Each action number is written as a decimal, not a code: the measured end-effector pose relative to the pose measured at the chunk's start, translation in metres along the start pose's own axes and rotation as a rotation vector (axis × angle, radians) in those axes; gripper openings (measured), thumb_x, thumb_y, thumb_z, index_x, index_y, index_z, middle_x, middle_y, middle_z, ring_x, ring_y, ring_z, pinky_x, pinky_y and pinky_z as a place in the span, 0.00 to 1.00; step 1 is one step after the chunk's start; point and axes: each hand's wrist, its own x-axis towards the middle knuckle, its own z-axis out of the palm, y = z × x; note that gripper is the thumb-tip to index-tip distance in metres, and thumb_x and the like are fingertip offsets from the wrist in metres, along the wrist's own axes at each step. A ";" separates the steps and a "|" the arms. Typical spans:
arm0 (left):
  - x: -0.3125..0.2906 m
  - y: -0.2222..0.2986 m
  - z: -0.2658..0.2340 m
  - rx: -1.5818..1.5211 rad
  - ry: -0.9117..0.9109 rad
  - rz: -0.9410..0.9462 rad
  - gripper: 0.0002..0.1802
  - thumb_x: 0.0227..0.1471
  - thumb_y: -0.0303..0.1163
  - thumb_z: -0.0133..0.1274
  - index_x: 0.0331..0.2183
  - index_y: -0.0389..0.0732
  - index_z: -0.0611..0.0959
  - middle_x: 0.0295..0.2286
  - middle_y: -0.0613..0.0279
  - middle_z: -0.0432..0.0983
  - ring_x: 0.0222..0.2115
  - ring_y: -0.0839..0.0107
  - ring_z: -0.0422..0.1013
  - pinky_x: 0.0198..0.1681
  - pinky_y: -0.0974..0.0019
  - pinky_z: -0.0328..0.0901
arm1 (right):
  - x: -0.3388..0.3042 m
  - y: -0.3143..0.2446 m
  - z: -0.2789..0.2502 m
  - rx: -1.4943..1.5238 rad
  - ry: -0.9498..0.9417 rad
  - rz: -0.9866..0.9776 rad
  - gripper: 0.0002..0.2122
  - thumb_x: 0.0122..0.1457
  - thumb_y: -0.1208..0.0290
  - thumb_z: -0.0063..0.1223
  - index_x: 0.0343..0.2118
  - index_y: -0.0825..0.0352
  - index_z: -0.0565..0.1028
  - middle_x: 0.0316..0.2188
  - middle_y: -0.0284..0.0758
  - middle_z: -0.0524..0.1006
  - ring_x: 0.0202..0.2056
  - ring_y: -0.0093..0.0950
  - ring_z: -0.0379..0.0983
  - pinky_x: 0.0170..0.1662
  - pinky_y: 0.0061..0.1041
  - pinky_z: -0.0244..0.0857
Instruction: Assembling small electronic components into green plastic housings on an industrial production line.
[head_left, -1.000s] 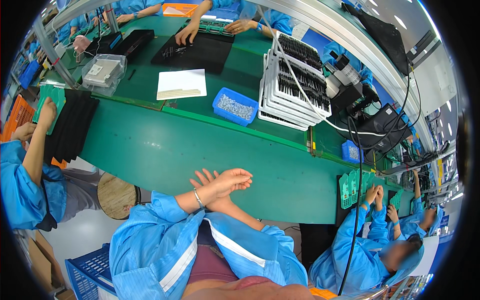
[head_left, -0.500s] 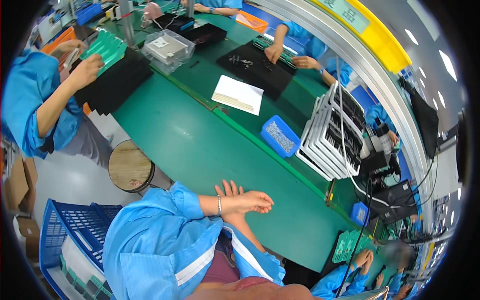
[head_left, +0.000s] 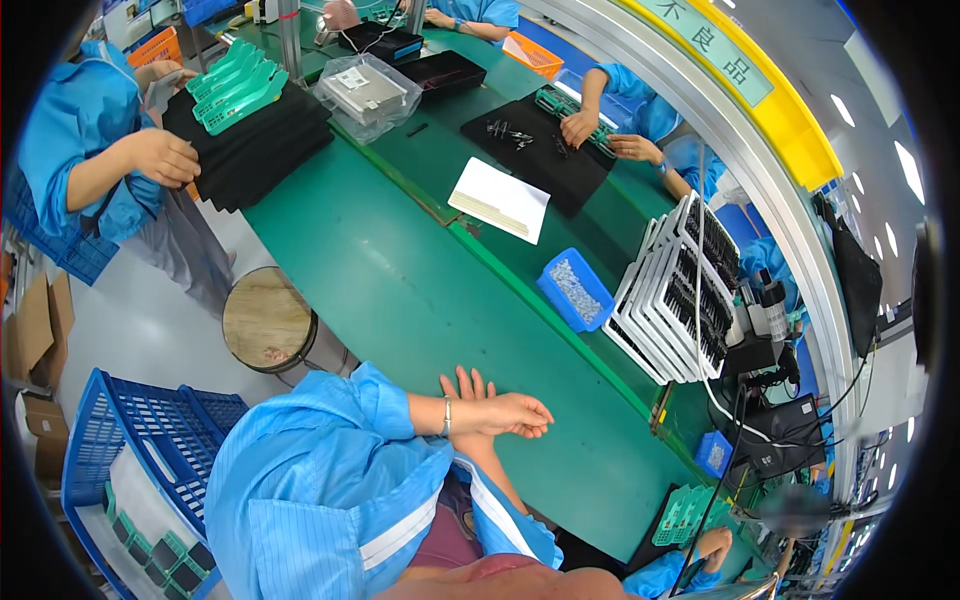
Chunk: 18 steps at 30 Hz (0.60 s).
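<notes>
My forearms cross above the green worktable [head_left: 400, 290] near its front edge. My left hand [head_left: 517, 414], with a metal bracelet at the wrist, lies over my right wrist. Its fingers are loosely curled together, and nothing shows in them. Beneath it, my right hand [head_left: 467, 386] rests on the tabletop with fingers stretched out and apart, holding nothing. Part of the right palm is hidden by the left wrist. The nearest loose thing is a blue bin [head_left: 576, 290] of small pale parts, beyond the raised green edge.
White trays with black parts [head_left: 668, 300] stand stacked at right. A white paper pad [head_left: 499, 200] lies farther back. At left, a co-worker stands by black sheets [head_left: 262, 150] topped with green trays [head_left: 232, 85]. A round stool [head_left: 267, 318] and blue crate [head_left: 150, 440] stand near me.
The whole view has shifted slightly. The co-worker at left has let go of the green trays, which now lie on the black sheets. My crossed hands keep their pose.
</notes>
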 end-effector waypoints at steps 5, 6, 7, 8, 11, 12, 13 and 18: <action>-0.009 0.000 0.001 0.000 0.003 -0.018 0.13 0.55 0.32 0.49 0.42 0.36 0.73 0.33 0.63 0.74 0.33 0.77 0.71 0.37 0.75 0.67 | -0.001 -0.007 0.002 0.012 0.051 -0.010 0.23 0.55 0.54 0.38 0.56 0.46 0.64 0.59 0.34 0.59 0.59 0.39 0.54 0.58 0.50 0.44; -0.009 0.000 0.002 0.007 0.001 -0.019 0.13 0.56 0.32 0.49 0.42 0.36 0.73 0.33 0.63 0.73 0.33 0.78 0.71 0.37 0.75 0.67 | -0.002 -0.007 0.003 0.016 0.050 -0.009 0.23 0.55 0.54 0.38 0.55 0.46 0.65 0.59 0.35 0.60 0.59 0.39 0.55 0.58 0.50 0.45; -0.009 0.001 0.003 0.015 -0.001 -0.020 0.13 0.56 0.32 0.49 0.41 0.36 0.73 0.33 0.64 0.73 0.33 0.78 0.71 0.37 0.76 0.67 | -0.001 -0.006 0.002 0.017 0.050 -0.012 0.23 0.55 0.54 0.38 0.55 0.46 0.65 0.59 0.35 0.60 0.59 0.39 0.55 0.58 0.50 0.45; -0.009 0.001 0.003 0.014 0.000 -0.018 0.13 0.56 0.32 0.49 0.41 0.36 0.73 0.33 0.64 0.73 0.33 0.78 0.71 0.37 0.76 0.67 | 0.000 -0.005 0.001 0.014 0.051 -0.012 0.23 0.55 0.55 0.38 0.55 0.46 0.65 0.59 0.35 0.60 0.59 0.39 0.55 0.58 0.50 0.45; -0.008 0.002 0.003 0.021 0.016 -0.022 0.13 0.56 0.32 0.49 0.41 0.36 0.73 0.33 0.64 0.73 0.33 0.78 0.71 0.37 0.75 0.67 | 0.001 -0.005 0.000 0.003 0.053 -0.012 0.23 0.55 0.55 0.38 0.55 0.46 0.65 0.59 0.35 0.60 0.59 0.39 0.55 0.58 0.49 0.45; -0.008 0.002 0.003 0.026 0.016 -0.021 0.13 0.56 0.32 0.49 0.42 0.37 0.73 0.33 0.64 0.73 0.33 0.78 0.71 0.36 0.76 0.67 | 0.001 -0.005 0.000 -0.005 0.054 -0.012 0.23 0.55 0.55 0.38 0.55 0.46 0.65 0.59 0.35 0.60 0.59 0.39 0.55 0.58 0.49 0.45; -0.008 0.002 0.003 0.031 0.016 -0.021 0.13 0.56 0.32 0.49 0.42 0.37 0.73 0.33 0.64 0.73 0.33 0.78 0.71 0.36 0.76 0.67 | 0.001 -0.004 0.001 -0.004 0.053 -0.012 0.23 0.55 0.55 0.38 0.55 0.46 0.65 0.59 0.35 0.60 0.59 0.39 0.55 0.58 0.49 0.45; -0.008 0.003 0.001 0.037 0.021 -0.004 0.13 0.56 0.32 0.49 0.41 0.37 0.73 0.33 0.64 0.73 0.33 0.78 0.71 0.36 0.76 0.67 | 0.003 -0.005 0.001 -0.028 0.052 -0.016 0.22 0.55 0.55 0.37 0.55 0.47 0.65 0.58 0.35 0.60 0.59 0.39 0.55 0.58 0.49 0.45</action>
